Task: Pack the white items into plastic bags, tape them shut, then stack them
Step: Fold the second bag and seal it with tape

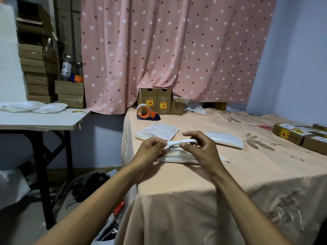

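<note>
peach bedspread [230,174]; white strip [178,140] lying left-right

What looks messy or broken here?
A heap of crumpled plastic and dark things lies on the floor between the side table and the bed. The table's near corner looks chipped. At the back, one cardboard box has ragged, torn flaps. The left hand and right hand pinch a white strip; nothing odd there.

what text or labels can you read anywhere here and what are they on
"易碎品", probably, over a red symbol: yellow stickers on two upright brown boxes
bottle label: too blurred to read
stickers and white labels on the flat boxes at right: too small to read
</note>
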